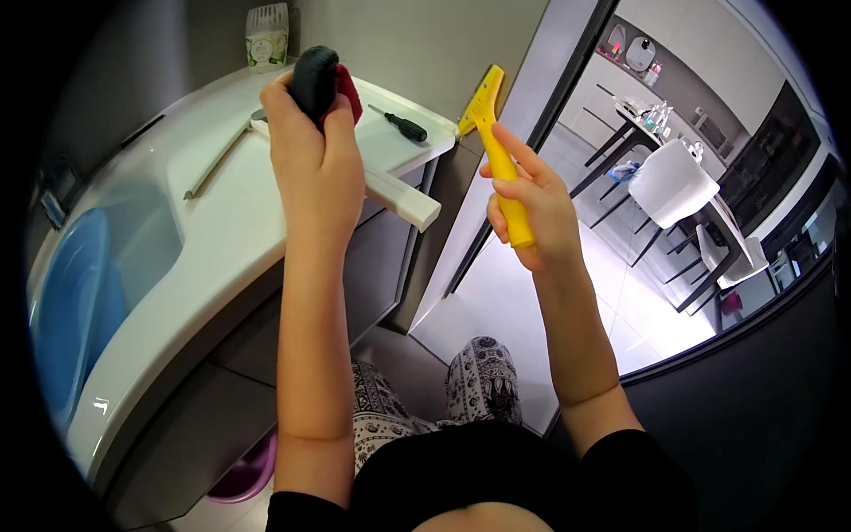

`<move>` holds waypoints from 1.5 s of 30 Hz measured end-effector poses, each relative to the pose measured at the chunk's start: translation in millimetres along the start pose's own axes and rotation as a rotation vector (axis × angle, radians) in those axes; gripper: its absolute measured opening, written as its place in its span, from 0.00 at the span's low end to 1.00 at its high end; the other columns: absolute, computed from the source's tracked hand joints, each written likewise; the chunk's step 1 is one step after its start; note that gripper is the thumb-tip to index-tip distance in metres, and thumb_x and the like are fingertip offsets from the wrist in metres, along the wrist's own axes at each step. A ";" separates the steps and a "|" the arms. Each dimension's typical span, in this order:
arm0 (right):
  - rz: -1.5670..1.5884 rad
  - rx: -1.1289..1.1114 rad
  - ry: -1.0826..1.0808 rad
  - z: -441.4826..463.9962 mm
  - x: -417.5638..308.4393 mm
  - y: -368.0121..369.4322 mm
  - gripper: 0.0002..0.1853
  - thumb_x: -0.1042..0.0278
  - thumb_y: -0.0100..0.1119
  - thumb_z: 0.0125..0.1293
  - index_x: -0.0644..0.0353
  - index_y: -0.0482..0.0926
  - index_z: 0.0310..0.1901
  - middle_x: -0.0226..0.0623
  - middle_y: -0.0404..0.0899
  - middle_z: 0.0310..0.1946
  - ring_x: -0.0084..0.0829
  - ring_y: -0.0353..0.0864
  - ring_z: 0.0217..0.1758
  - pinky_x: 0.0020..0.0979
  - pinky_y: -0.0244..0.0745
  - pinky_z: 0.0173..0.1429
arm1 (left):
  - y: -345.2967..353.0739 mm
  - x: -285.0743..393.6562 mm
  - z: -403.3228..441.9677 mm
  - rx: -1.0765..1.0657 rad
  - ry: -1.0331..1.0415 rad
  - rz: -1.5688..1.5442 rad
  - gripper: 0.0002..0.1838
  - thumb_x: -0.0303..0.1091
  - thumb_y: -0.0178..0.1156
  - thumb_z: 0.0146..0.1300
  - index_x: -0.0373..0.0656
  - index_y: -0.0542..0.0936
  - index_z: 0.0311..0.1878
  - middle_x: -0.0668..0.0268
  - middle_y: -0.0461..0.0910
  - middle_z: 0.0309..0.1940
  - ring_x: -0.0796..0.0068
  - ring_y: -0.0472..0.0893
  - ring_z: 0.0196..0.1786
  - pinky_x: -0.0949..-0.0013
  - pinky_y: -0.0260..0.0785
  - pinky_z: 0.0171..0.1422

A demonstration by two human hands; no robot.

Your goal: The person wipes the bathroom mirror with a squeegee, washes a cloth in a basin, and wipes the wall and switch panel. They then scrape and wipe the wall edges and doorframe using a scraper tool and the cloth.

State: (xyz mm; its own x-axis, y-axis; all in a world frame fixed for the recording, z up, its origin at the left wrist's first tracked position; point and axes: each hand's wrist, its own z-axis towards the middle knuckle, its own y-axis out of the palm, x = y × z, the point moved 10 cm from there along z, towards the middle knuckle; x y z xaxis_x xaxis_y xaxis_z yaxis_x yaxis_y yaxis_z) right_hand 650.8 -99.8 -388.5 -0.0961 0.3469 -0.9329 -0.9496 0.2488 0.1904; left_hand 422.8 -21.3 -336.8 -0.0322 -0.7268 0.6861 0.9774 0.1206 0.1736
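My left hand point(310, 133) is closed round a dark and red cloth point(317, 82), raised over the white counter point(235, 208). In my right hand point(532, 199) is the handle of a yellow scraper point(501, 160), its wide head up and near the counter's corner. Between the two hands a screwdriver point(406, 127) with a dark green handle lies on the counter. Behind my left wrist, a pale squeegee-like tool point(403, 199) lies on the counter, one end sticking out past the edge; my arm hides part of it.
A blue basin point(71, 301) stands in the sink at the left. An air freshener point(267, 40) stands at the back wall. Below the counter is a purple tub point(246, 474). Through the doorway at the right are a white chair point(672, 186) and a table.
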 end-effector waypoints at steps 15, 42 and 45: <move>-0.012 0.003 -0.016 -4.2 -7.9 -1.1 0.34 0.80 0.49 0.57 0.65 0.62 0.69 0.50 0.72 0.44 0.26 0.70 0.15 0.21 0.64 0.17 | 0.0 4.3 0.0 -0.005 0.045 0.007 0.16 0.28 0.49 0.64 0.33 0.66 0.54 0.51 0.74 0.44 0.58 0.75 0.47 0.63 0.65 0.57; 0.021 0.029 -0.029 -34.5 21.3 -20.0 0.33 0.85 0.47 0.59 0.55 0.66 0.69 0.45 0.71 0.45 0.22 0.72 0.16 0.20 0.68 0.18 | 0.6 3.8 0.6 0.008 0.094 0.017 0.16 0.29 0.50 0.64 0.33 0.66 0.53 0.49 0.75 0.42 0.54 0.76 0.45 0.60 0.66 0.54; 0.029 0.033 -0.040 -30.4 26.6 -16.1 0.33 0.85 0.47 0.59 0.55 0.66 0.69 0.44 0.71 0.45 0.22 0.72 0.16 0.20 0.68 0.18 | 1.2 2.0 0.2 0.005 0.102 0.016 0.16 0.30 0.50 0.65 0.34 0.66 0.53 0.49 0.75 0.43 0.54 0.76 0.45 0.60 0.66 0.55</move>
State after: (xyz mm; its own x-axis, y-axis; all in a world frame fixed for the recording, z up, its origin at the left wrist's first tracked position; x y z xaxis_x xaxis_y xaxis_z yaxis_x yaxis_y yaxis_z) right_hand 654.4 -122.1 -425.7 -0.1105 0.3898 -0.9142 -0.9361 0.2682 0.2275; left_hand 423.8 -22.4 -335.1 0.0047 -0.7899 0.6133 0.9766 0.1354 0.1669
